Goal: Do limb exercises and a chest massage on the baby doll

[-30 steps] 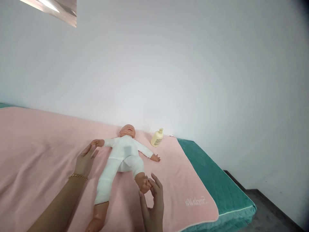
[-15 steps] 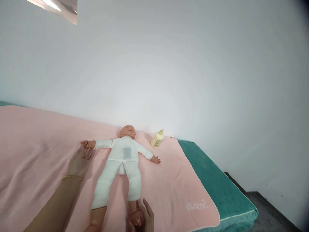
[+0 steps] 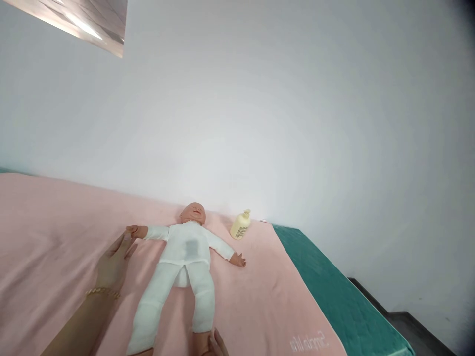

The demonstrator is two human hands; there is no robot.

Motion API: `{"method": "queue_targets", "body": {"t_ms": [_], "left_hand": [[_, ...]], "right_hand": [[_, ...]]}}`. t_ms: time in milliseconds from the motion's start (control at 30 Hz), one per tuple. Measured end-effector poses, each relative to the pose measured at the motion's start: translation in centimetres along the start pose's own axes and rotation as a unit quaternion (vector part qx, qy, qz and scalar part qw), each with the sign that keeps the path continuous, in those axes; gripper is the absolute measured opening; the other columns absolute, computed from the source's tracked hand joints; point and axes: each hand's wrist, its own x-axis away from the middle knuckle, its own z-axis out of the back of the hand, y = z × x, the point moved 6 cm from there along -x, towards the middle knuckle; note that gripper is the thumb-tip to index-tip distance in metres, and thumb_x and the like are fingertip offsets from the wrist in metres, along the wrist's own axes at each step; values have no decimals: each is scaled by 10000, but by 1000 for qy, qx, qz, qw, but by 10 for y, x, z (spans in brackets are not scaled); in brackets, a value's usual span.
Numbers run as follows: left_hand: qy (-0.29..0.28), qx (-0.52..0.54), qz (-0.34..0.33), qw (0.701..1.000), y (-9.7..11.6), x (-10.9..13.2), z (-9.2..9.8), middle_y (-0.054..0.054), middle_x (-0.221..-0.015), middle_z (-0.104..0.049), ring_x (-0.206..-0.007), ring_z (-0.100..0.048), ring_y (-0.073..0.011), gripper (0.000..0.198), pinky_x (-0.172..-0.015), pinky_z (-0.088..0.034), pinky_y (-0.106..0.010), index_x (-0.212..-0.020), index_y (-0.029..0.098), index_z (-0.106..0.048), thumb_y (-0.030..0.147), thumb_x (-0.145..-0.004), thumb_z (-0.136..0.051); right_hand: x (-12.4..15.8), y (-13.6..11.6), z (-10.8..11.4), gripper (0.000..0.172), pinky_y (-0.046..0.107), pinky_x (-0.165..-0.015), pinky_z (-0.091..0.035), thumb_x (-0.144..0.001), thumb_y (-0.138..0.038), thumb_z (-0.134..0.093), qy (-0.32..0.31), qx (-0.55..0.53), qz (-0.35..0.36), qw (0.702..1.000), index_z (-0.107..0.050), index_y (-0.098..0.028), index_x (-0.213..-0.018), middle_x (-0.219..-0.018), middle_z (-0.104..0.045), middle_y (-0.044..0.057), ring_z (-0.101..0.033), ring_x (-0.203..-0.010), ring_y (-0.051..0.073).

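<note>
A baby doll (image 3: 187,247) in a white cloth suit lies on its back, arms spread, on a pink blanket (image 3: 267,296). A greyish square patch shows on its chest. My left hand (image 3: 113,267), with a gold bracelet at the wrist, has its fingertips closed on the doll's small hand at the left. At the bottom edge, my right hand (image 3: 218,343) is against the doll's lower leg, fingers bent around it; most of this hand is cut off by the frame. The doll's feet are out of sight.
A pale yellow pump bottle (image 3: 240,225) stands on the blanket by the doll's head, close to the white wall (image 3: 297,123). Green padding (image 3: 330,282) shows beyond the blanket's right side. A shiny panel (image 3: 85,22) hangs at upper left.
My view has tilted up, so everything sits lower. My left hand has turned, its spread fingers now drawn together at the doll's hand. My right hand remains by the doll's leg.
</note>
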Motion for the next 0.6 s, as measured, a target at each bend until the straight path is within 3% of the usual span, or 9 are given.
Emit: {"method": "queue_targets", "body": {"t_ms": [133,233,367,600], "left_hand": [[-15,-77,21,997,15,20,-15,-14,-1297,-637,-1277,-530,-289,460,-1137,-414,-466,-1185,277,-690,555,-819,-667],[-33,-117,29,992,19,26,-21,-9,-1310,-632,-1284,-525,-302,453,-1156,-376,-500,-1199,291,-683,552,-832,-643],[-57,-84,22,995,12,22,-21,5,-1337,-615,-1309,-506,-268,460,-1166,-370,-461,-1193,304,-678,577,-823,-654],[-82,-51,22,995,1,15,-19,-13,-1369,-592,-1315,-503,-256,497,-1157,-380,-434,-1222,299,-659,586,-816,-668]], "right_hand": [[-14,13,-10,502,494,-899,-549,-936,-595,-454,-5,-10,-7,1000,-548,-273,-1308,-1079,-650,79,-617,-1075,234],[-12,18,-11,484,459,-898,-554,-934,-564,-487,-9,-18,-10,1000,-561,-233,-1278,-1104,-638,86,-619,-1046,207],[-2,21,-12,428,403,-905,-550,-934,-497,-529,-10,-31,-9,999,-573,-201,-1239,-1185,-606,87,-592,-1090,197],[-6,30,-19,466,503,-972,-519,-939,-515,-507,-14,-36,-9,999,-560,-207,-1285,-1185,-617,96,-588,-1149,228]]}}
